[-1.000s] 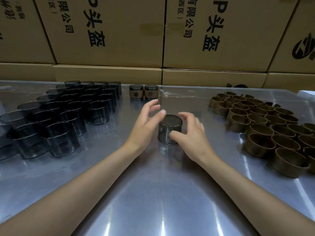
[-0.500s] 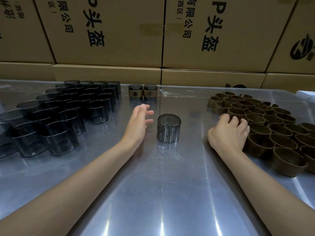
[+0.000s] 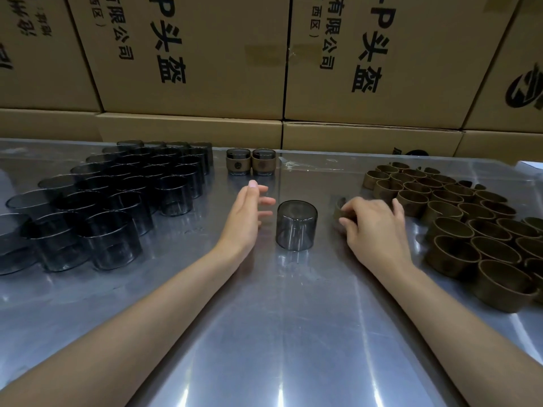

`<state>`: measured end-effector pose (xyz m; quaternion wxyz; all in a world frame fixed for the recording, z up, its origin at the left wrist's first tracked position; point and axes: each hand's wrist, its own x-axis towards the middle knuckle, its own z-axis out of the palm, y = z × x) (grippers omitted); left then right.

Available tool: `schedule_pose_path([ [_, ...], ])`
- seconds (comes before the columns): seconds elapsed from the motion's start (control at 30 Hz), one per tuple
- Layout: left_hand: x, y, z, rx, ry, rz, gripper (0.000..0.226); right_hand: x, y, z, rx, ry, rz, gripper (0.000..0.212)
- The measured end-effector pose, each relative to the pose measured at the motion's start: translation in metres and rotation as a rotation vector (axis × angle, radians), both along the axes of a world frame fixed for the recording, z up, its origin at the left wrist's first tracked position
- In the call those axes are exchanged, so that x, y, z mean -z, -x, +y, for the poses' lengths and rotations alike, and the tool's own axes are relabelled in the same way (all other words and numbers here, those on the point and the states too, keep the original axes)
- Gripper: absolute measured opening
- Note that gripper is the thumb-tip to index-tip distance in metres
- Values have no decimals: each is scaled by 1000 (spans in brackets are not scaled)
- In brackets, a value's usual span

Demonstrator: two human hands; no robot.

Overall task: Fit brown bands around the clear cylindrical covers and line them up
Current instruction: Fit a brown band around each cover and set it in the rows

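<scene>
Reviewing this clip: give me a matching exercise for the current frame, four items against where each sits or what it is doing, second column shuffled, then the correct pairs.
Items
1. lone clear cover
2. two banded covers
3. left hand
4. right hand

States
A. grips a brown band lifted from the pile of brown bands
B. open beside the lone cover, not touching it
C. stands closed end up on the metal table, between the hands
D. side by side at the far edge, by the cardboard boxes

Pairs: 1-C, 2-D, 3-B, 4-A
</scene>
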<state>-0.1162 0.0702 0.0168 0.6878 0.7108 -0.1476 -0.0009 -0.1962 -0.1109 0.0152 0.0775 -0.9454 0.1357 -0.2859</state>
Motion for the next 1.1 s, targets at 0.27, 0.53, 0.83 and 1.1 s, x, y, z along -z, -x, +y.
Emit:
schedule_pose_path([
  [0.27,1,3,-1,30,7,-115,33,-1,0,25,-297,180,-487,16],
  [0.53,-1,17,0,137,-45,-408,47,1,3,39,-478,243,-372,16],
  [0.83,3,15,-1,153,-153,-401,21,3,5,40,-532,-58,-192,27],
  [1.1,6,8,-3,202,-208,-295,13,7,0,35,-511,-282,-14,29],
])
